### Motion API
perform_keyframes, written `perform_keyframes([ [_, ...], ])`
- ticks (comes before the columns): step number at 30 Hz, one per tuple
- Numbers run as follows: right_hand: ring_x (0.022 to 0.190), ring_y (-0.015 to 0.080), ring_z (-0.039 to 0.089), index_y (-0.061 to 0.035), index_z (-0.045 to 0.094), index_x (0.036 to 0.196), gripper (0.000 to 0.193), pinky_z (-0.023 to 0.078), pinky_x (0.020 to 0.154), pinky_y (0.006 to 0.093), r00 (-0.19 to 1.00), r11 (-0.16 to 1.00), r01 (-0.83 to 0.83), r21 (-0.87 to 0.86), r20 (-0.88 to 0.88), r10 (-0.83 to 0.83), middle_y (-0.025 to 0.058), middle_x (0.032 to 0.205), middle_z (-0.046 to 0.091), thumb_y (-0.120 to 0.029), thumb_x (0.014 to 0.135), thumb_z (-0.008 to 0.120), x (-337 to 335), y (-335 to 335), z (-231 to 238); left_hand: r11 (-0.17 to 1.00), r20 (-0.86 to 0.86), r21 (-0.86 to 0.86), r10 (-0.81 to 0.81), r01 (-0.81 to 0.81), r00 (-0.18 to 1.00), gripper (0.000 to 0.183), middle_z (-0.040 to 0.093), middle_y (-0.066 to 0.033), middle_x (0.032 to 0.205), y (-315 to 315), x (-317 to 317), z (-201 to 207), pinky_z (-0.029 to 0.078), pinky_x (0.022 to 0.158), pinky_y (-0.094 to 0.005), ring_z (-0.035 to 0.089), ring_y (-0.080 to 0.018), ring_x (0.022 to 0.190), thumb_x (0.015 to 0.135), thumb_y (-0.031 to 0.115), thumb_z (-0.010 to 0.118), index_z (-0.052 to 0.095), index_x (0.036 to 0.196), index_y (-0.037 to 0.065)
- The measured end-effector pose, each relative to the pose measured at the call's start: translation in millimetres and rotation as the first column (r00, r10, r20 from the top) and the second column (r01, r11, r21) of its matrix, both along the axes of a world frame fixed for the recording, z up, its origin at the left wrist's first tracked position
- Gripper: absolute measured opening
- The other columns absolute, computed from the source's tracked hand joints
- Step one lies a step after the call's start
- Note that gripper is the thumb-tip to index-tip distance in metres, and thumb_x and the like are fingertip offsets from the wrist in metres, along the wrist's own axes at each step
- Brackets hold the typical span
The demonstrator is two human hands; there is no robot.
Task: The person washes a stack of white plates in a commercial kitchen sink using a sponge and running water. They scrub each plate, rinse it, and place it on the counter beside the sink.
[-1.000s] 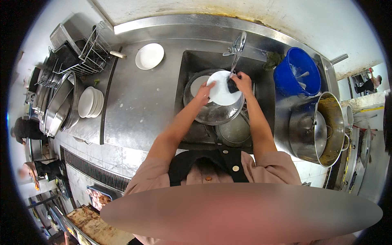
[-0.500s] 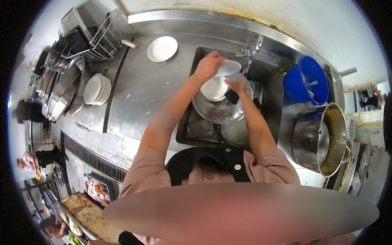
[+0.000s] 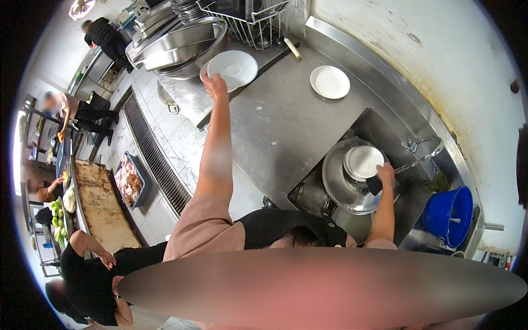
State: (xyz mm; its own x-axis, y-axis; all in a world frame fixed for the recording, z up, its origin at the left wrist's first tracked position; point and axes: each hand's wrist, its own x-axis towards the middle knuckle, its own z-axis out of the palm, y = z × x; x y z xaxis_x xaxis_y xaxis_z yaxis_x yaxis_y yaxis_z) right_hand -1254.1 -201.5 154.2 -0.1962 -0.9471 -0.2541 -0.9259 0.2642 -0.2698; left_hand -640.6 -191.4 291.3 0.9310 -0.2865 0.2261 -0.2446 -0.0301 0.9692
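Note:
My left hand point(image 3: 215, 85) stretches far out to the left, closed on the edge of a white plate point(image 3: 237, 65). That plate is over the stack of white plates, which it mostly hides, at the edge of the left counter. In the sink, my right hand point(image 3: 386, 174) is closed round a black scrubbing pad point(image 3: 374, 186), with its fingers at the rim of white dishes point(image 3: 364, 160). These dishes are piled in a large metal basin point(image 3: 334, 179). Water runs from the tap point(image 3: 428, 145) close to my right hand.
One white plate point(image 3: 330, 82) lies alone on the steel counter point(image 3: 264, 129). Metal bowls point(image 3: 184, 47) and a wire rack point(image 3: 250, 25) stand behind the stack. A blue bucket point(image 3: 448, 217) is right of the sink. Other people point(image 3: 104, 41) are on the left.
My left hand has carried a white plate from the sink leftward to the plate stack. My right hand stays by the basin with the pad. The view has turned left.

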Motion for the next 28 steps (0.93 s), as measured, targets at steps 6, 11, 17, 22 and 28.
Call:
perform_keyframes([
  [6, 0.088, 0.0351, 0.057, 0.0001, 0.056, 0.093, 0.034, 0.043, 0.076, 0.0402, 0.985, 0.994, 0.05, -0.095, 0.169, -0.033, 0.0222, 0.094, 0.059, -0.023, 0.068, 0.057, -9.2, 7.9, 17.9, 0.899, -0.104, 0.363, 0.301, -0.245, 0.948, 0.05, 0.045, -0.0197, 0.118, -14.0, 60.8, -22.8, 0.035, 0.091, -0.0473, 0.041, -0.0352, 0.111, 0.074, 0.022, 0.055, 0.043, 0.119, 0.005],
  [11, 0.083, 0.0204, 0.056, -0.0007, 0.055, 0.097, 0.029, 0.042, 0.076, 0.0314, 0.73, 0.967, 0.179, -0.18, 0.684, -0.008, 0.0099, 0.089, 0.06, -0.017, 0.074, 0.061, -32.5, 23.2, 5.2, 0.853, 0.053, 0.382, 0.363, -0.355, 0.93, 0.054, 0.04, -0.0199, 0.121, -28.6, 46.8, -18.1, 0.03, 0.092, -0.0512, 0.033, -0.036, 0.114, 0.076, 0.023, 0.057, 0.04, 0.123, 0.004],
  [17, 0.093, 0.0182, 0.052, 0.001, 0.048, 0.112, 0.045, 0.037, 0.086, 0.0294, 0.365, 0.994, 0.111, -0.023, 0.931, -0.02, 0.009, 0.103, 0.057, -0.021, 0.076, 0.064, -15.3, 34.8, 41.8, 0.518, 0.304, 0.174, -0.837, 0.838, 0.455, 0.046, 0.048, -0.0107, 0.116, -45.7, -115.8, -29.8, 0.039, 0.087, -0.0343, 0.048, -0.0194, 0.101, 0.085, 0.017, 0.052, 0.035, 0.127, 0.006],
  [22, 0.091, 0.0147, 0.052, -0.0021, 0.054, 0.103, 0.036, 0.037, 0.083, 0.0278, 0.39, 0.988, 0.154, -0.012, 0.92, -0.049, 0.006, 0.097, 0.058, -0.023, 0.076, 0.064, 6.8, 33.8, 75.0, -0.245, -0.474, -0.099, -0.841, 0.965, -0.262, 0.069, 0.045, -0.0152, 0.123, 12.6, -332.0, -64.8, 0.048, 0.078, -0.0348, 0.052, -0.0222, 0.1, 0.083, 0.012, 0.054, 0.013, 0.138, 0.007],
  [28, 0.086, 0.0126, 0.052, -0.0023, 0.055, 0.097, 0.028, 0.038, 0.08, 0.0259, 0.683, 0.919, 0.382, -0.095, 0.699, -0.211, 0.006, 0.089, 0.06, -0.024, 0.08, 0.061, -35.0, 30.3, 93.3, -0.18, -0.594, -0.445, -0.674, 0.877, -0.439, 0.063, 0.044, -0.0119, 0.124, 18.4, -389.0, -94.3, 0.052, 0.077, -0.0415, 0.047, -0.0272, 0.112, 0.08, 0.004, 0.05, 0.021, 0.135, 0.012],
])
